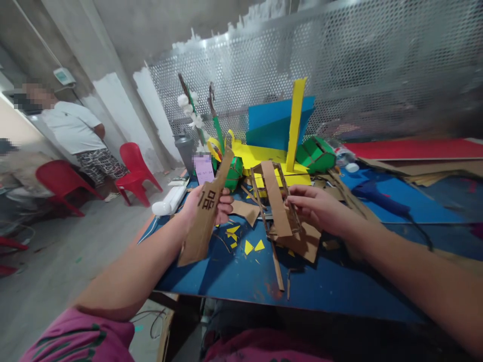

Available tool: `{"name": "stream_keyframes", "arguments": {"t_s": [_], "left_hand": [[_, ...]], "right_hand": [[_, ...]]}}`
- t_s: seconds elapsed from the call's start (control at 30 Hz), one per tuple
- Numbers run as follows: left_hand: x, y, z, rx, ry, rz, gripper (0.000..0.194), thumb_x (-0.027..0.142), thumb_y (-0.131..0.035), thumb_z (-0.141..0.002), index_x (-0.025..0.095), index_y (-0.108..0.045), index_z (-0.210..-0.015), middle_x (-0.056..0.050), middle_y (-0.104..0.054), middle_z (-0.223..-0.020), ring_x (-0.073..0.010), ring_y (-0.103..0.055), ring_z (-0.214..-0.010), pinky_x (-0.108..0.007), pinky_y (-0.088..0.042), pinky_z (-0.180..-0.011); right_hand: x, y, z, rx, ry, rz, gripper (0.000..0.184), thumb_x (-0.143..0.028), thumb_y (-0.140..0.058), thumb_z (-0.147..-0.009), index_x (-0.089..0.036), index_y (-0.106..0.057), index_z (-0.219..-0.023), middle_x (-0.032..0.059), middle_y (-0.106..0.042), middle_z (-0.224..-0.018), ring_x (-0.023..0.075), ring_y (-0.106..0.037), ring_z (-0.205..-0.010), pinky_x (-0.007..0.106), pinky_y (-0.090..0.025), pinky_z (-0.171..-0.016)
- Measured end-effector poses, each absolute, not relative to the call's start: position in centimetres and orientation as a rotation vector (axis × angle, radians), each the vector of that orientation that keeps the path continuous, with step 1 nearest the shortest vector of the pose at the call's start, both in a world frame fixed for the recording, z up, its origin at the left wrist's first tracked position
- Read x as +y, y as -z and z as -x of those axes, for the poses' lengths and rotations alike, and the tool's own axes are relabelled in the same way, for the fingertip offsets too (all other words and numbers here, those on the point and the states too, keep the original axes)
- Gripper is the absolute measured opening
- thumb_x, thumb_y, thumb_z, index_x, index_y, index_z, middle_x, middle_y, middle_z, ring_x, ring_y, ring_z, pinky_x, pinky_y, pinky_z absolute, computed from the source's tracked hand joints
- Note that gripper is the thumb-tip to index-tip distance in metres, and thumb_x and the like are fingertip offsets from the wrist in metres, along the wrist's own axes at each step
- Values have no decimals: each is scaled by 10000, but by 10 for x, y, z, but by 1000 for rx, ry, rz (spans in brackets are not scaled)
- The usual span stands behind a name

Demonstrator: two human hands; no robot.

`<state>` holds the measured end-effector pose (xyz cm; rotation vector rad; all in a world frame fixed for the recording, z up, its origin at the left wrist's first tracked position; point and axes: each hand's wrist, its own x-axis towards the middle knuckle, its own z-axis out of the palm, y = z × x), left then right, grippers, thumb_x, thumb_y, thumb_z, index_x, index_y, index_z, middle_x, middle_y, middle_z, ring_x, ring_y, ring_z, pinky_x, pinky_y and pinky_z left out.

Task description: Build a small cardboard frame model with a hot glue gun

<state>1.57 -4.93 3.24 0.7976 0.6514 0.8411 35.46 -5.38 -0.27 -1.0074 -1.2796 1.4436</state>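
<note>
My left hand (223,205) is closed on a long brown cardboard piece (199,229) with dark printed characters, held tilted above the table. In my right hand (307,201) is the side of a cardboard frame (274,201), made of thin strips with a wider strip along its middle. Fingers and thumb pinch the frame's right edge. Beneath it lies a flat cardboard scrap (306,244). Small yellow scraps (249,246) are scattered on the blue table (234,281) between my hands.
Behind stand a yellow and blue card construction (297,125), green rolled pieces (316,155) and a lit phone (204,168). A blue glue gun (381,198) with a cord lies right. Red chairs (136,171) and a person (79,125) are left; a perforated metal panel (339,75) is behind.
</note>
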Motion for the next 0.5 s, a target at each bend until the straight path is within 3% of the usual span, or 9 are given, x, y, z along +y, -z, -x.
{"name": "stream_keyframes", "arguments": {"t_s": [0.13, 0.23, 0.3, 0.5], "left_hand": [[-59, -36, -21, 517, -749, -706, 633, 879, -643, -860, 252, -556, -866, -34, -466, -801, -155, -368, -616, -329, -337, -519], [-65, -35, -24, 525, -772, -758, 763, 1019, -559, -773, 260, -542, -849, -37, -436, -796, -170, -348, -631, -361, -323, -539], [-64, -32, -24, 552, -782, -789, 743, 1001, -565, -781, 261, -542, -836, -34, -420, -784, -172, -353, -631, -363, -320, -540], [-52, -13, -16, 618, -861, -834, 454, 728, -670, -907, 278, -618, -923, -64, -509, -797, -202, -435, -670, -381, -398, -584]], "right_hand": [[-53, 5, -357, -1352, -1424, 1037, 473, -581, -1047, -660, -262, -778, -882, 7, -710, -816, 161, -600, -698, 319, -511, -624], [-52, 8, -358, -1374, -1409, 1055, 465, -596, -1035, -684, -270, -782, -899, 12, -706, -813, 169, -605, -693, 334, -513, -608], [-51, 9, -358, -1361, -1409, 1055, 482, -596, -1046, -665, -268, -783, -900, 13, -704, -813, 170, -613, -698, 340, -525, -621], [-50, 10, -360, -1420, -1388, 1053, 455, -623, -1018, -704, -292, -793, -920, 31, -708, -805, 217, -651, -728, 390, -587, -649]]}}
